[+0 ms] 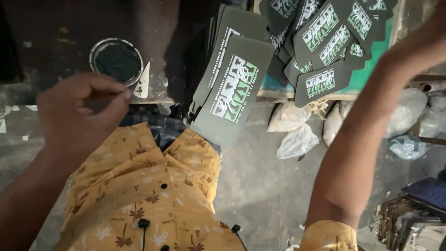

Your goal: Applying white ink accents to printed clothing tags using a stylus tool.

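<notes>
My left hand hovers above my lap, its fingers curled in with thumb and fingertips pinched together; nothing shows clearly between them. It sits just below a round tin of dark ink. My right forearm reaches up to the top right, and the hand itself is out of frame. A stack of dark grey printed sheets with green and white designs leans over the worktop edge between my arms. More printed sheets lie fanned on a green board under my right arm.
A dark worktop holds the tin and a white paper scrap. Crumpled plastic bags lie on the concrete floor, with more bags and stacked frames at the right. My yellow patterned shirt fills the bottom.
</notes>
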